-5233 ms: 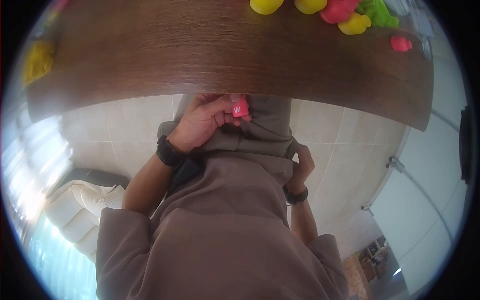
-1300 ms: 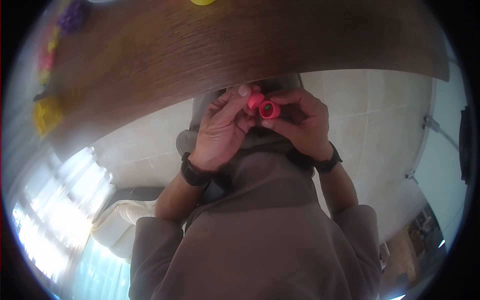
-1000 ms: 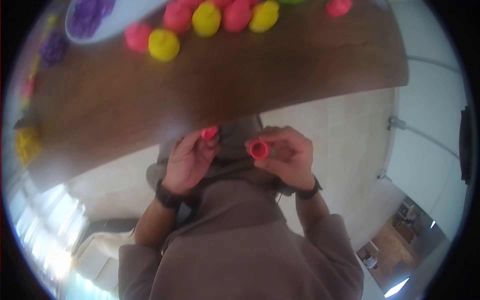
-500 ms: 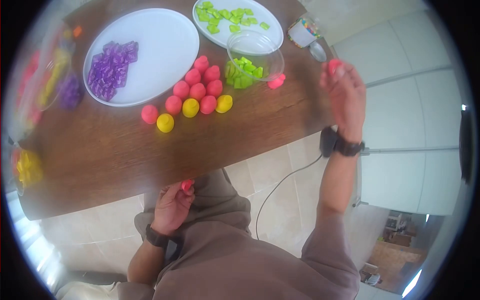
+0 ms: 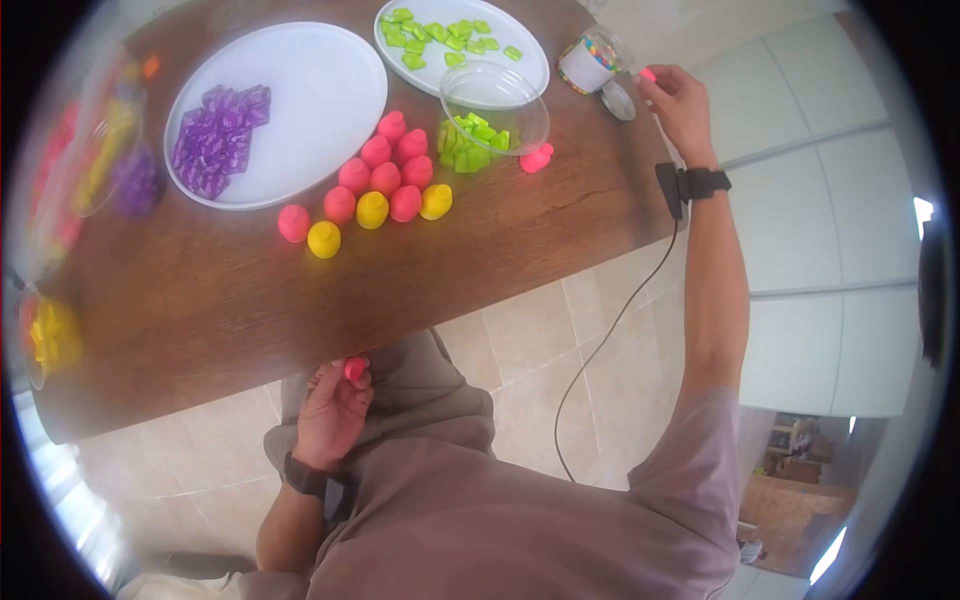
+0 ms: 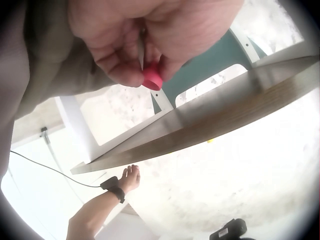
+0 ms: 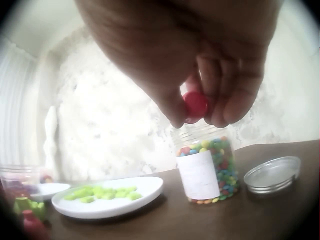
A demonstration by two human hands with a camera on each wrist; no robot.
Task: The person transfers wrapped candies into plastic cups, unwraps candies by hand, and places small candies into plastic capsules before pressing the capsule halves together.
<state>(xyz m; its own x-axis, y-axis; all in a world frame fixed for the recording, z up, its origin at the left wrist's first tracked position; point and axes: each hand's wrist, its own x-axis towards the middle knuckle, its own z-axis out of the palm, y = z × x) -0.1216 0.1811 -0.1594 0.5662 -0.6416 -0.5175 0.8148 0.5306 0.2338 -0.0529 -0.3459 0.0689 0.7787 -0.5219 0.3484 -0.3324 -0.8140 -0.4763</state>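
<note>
My left hand (image 5: 332,415), low in front of the table edge, pinches a small hollow pinkish-red plastic piece (image 6: 153,80) between thumb and fingers. Out at the table's right end, my right hand (image 5: 683,110) pinches a round red plastic piece (image 7: 195,106) with its fingertips. That piece is right at the mouth of a clear jar (image 7: 202,172) of multicoloured button candies with a white label. The jar's metallic-looking lid (image 7: 272,175) lies beside it on the table. Whether anything is inside the right hand's piece, I cannot tell.
Pink and yellow bottle-shaped containers (image 5: 384,180) cluster mid-table. A white plate (image 5: 320,100) bears purple wrapped sweets; another white plate (image 7: 150,190) bears green ones. A clear bowl (image 5: 540,125) stands by more green sweets. Bags of coloured things lie left. A cable (image 5: 590,360) trails from my right wrist.
Earlier both hands held the red pieces together, and they came apart. My right hand swung out to the right with its piece, reaching the jar; my left stayed low with its piece.
</note>
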